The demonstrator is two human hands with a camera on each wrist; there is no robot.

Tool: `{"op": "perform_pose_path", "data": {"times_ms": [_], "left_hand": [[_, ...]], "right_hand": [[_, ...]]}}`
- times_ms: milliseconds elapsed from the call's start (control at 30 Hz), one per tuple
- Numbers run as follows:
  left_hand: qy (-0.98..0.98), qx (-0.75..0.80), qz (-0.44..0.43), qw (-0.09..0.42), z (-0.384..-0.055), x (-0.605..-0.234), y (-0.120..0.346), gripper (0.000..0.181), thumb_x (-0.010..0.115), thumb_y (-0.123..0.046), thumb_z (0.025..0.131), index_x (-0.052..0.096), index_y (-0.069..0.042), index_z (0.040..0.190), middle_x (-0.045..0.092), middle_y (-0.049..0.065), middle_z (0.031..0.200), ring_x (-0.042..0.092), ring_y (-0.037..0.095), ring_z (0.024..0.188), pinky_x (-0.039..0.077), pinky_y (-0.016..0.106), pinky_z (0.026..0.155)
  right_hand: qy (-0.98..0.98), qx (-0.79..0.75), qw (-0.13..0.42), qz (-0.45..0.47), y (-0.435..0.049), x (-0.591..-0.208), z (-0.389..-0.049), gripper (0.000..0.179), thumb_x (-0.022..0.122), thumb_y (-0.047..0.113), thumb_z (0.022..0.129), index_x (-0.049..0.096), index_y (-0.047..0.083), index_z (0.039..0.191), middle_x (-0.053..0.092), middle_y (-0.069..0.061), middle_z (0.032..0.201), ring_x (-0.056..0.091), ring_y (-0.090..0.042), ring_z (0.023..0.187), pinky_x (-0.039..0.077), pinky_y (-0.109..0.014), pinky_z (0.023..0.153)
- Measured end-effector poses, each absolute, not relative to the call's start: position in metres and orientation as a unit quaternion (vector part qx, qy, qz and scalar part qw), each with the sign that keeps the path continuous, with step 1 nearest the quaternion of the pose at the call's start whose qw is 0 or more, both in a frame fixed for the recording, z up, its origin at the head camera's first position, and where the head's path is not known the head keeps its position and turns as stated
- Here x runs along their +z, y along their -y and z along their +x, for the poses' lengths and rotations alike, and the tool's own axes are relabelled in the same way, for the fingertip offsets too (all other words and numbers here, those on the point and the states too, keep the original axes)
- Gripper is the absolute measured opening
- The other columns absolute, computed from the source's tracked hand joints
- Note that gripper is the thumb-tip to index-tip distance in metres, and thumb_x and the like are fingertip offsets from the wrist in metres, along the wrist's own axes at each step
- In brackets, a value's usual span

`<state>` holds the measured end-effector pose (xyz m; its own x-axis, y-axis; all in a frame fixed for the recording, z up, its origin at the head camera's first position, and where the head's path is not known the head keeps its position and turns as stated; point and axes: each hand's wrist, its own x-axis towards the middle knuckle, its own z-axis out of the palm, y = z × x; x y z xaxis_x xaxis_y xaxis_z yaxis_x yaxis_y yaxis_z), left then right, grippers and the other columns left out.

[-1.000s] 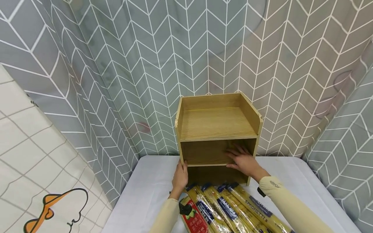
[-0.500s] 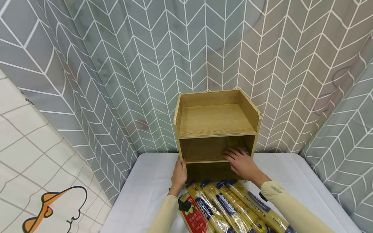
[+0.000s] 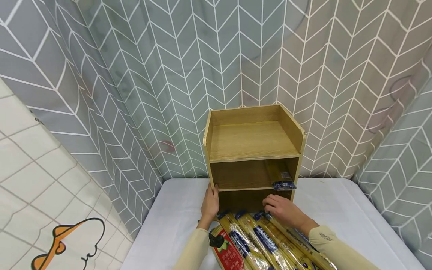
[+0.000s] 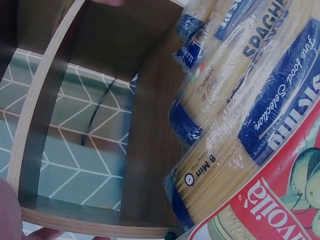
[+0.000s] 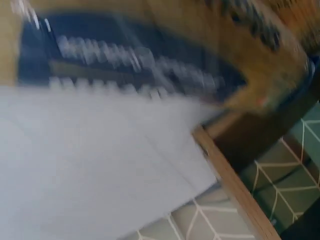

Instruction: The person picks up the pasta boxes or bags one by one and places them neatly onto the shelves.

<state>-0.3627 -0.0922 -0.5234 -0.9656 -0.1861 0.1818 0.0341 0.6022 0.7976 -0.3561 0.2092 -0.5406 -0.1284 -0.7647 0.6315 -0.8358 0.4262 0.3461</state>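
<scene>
A small wooden shelf [image 3: 254, 140] stands on the table. My left hand [image 3: 210, 204] grips the front edge of its left side panel, with thumb and fingers on either side of the board in the left wrist view. One spaghetti pack [image 3: 282, 183] lies in the middle compartment at the right, its blue end at the front edge. Below it, my right hand [image 3: 285, 212] hovers over the upper ends of several spaghetti packs [image 3: 266, 242], fingers loosely bent and holding nothing visible. Those clear packs with blue labels [image 4: 280, 95] lie fanned out before the shelf.
A red pack with green olives [image 3: 229, 251] lies left of the spaghetti, near my left forearm. The white-covered table [image 3: 168, 225] extends to both sides. Patterned curtain [image 3: 249, 56] hangs behind the shelf. The lower compartment opening [image 3: 241, 198] faces the packs.
My right hand has come out of the middle compartment and moved down over the packs, leaving the spaghetti pack inside at the right. My left hand keeps its grip on the shelf.
</scene>
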Motion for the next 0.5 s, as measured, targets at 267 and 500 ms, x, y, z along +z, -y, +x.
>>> {"op": "perform_pose_path", "data": {"times_ms": [267,500], "left_hand": [[0.888,-0.44,0.047,0.126,-0.359,-0.53,0.09,0.056,0.03,-0.041,0.113,0.037,-0.008,0.158,0.06,0.023,0.137,0.062,0.049,0.124,0.05,0.068,0.094],[0.885,-0.442,0.049,0.138,-0.362,-0.526,0.093,0.053,0.032,-0.038,0.113,0.038,-0.009,0.158,0.061,0.024,0.134,0.063,0.049,0.12,0.051,0.068,0.089]], "right_hand": [[0.884,0.007,0.233,0.404,-0.231,-0.562,-0.315,0.022,0.078,0.018,0.088,0.061,0.024,0.076,0.057,0.01,0.069,0.049,-0.005,0.052,0.033,-0.023,0.046],[0.971,0.008,0.091,0.222,-0.246,-0.566,-0.302,0.012,0.072,0.023,0.09,0.065,0.013,0.094,0.056,0.002,0.069,0.044,-0.012,0.046,0.031,-0.028,0.042]]}}
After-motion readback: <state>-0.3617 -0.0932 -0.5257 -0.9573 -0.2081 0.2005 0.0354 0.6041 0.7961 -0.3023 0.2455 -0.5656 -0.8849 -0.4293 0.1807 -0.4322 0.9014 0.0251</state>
